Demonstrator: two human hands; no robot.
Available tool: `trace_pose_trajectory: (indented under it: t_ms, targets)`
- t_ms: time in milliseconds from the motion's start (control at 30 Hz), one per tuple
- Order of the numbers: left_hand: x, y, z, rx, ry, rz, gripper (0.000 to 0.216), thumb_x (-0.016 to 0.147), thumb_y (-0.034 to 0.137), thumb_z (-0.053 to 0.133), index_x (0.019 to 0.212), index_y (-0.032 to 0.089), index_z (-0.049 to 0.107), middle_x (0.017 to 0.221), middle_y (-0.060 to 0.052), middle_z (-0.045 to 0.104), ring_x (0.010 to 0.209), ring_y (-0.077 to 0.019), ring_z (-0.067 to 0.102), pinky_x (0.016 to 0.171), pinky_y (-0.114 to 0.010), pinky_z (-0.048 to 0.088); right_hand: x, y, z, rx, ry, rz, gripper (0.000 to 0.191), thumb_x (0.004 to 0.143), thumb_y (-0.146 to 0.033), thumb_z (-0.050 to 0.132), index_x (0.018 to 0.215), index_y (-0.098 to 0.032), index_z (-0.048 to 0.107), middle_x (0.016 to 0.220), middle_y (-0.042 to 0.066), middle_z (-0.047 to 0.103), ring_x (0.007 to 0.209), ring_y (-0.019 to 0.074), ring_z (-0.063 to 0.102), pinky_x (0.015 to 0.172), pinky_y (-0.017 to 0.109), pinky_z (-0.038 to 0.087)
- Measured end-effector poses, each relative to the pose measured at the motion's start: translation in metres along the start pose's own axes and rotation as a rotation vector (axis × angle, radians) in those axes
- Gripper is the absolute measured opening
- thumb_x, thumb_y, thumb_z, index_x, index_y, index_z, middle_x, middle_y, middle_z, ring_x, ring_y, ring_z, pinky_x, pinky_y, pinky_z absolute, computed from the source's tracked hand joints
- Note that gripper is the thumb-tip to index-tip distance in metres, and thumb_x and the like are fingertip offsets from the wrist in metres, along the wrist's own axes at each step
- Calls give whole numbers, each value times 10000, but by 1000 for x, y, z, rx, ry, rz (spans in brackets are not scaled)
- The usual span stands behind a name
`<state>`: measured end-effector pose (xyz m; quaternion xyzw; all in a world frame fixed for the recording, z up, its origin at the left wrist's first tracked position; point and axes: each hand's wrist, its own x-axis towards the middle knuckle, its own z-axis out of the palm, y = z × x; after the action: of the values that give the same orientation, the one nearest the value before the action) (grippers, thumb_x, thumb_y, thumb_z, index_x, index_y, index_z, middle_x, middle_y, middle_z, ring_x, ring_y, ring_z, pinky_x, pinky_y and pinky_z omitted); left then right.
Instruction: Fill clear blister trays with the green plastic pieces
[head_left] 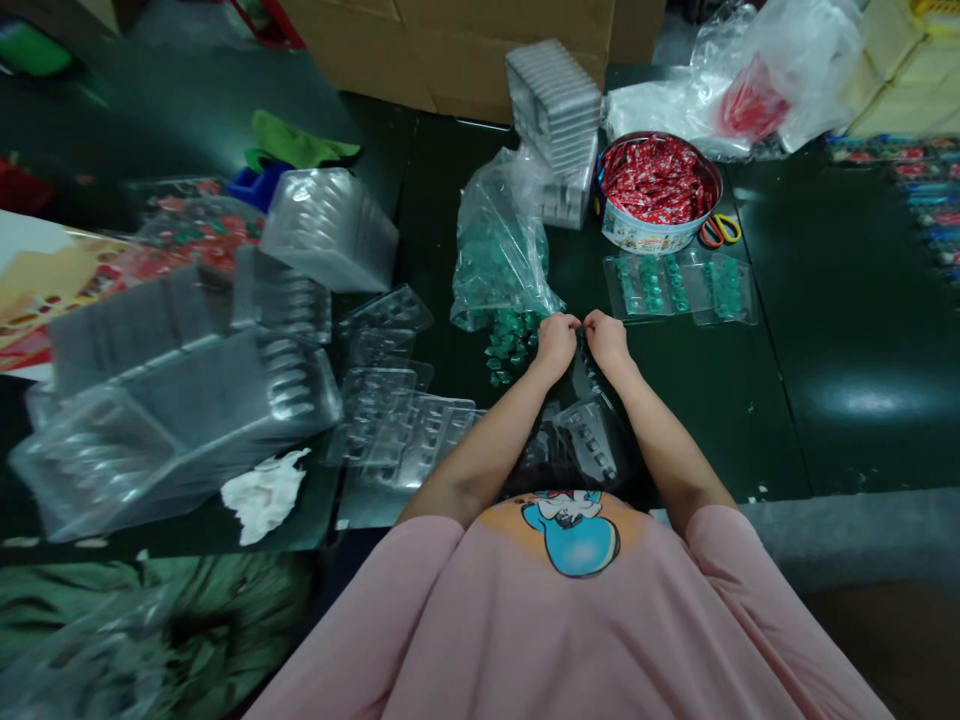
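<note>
My left hand [556,340] and my right hand [606,337] meet over the dark green table [810,330], fingers curled and pinched together at their tips around something too small to make out. Just left of them, small green pieces [506,345] spill from a clear plastic bag [499,250]. Beneath my forearms lies a clear blister tray [592,440]. Beyond my right hand, two clear trays [679,285] hold green pieces.
A round tin of red packets [658,190] stands at the back with scissors [720,230] beside it. Stacks of clear trays [180,400] crowd the left; another stack [555,110] stands behind the bag. A crumpled white tissue [262,495] lies near the front edge.
</note>
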<state>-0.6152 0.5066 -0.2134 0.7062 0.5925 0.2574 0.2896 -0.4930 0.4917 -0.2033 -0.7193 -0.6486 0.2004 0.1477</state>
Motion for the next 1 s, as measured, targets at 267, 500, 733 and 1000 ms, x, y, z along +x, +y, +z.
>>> trace_pose_trajectory:
  t_ms: [267, 500, 733, 1000]
  targets:
    - [3, 7, 5, 101, -32, -41, 293, 840, 94, 470, 875, 105, 761, 993, -164, 669, 899, -269, 616, 845, -375, 458, -1, -5, 4, -69, 15, -17, 267, 932, -142, 415, 1018, -162, 666, 993, 134, 670, 905, 227, 618, 793, 309, 428]
    - [-9, 2, -4, 52, -37, 43, 455, 839, 29, 417, 1217, 94, 662, 1138, -168, 660, 1079, -254, 597, 982, -345, 427, -4, 5, -3, -28, -49, -129, 336, 902, -85, 413, 1065, -164, 696, 1016, 116, 651, 908, 209, 620, 811, 298, 448]
    - [-15, -3, -4, 268, -99, 49, 340, 898, 142, 435, 1022, 155, 751, 988, -124, 707, 945, -232, 638, 871, -319, 476, 3, 11, 6, 125, -22, -232, 243, 828, -119, 610, 1038, -175, 720, 1001, 71, 667, 914, 175, 630, 885, 283, 475]
    - [-13, -2, -12, 352, -183, 154, 338, 907, 145, 440, 1096, 129, 719, 1010, -140, 684, 974, -234, 630, 872, -323, 482, 11, 8, 10, 42, -25, -193, 203, 797, -111, 656, 961, -189, 746, 967, 79, 691, 867, 186, 653, 863, 301, 495]
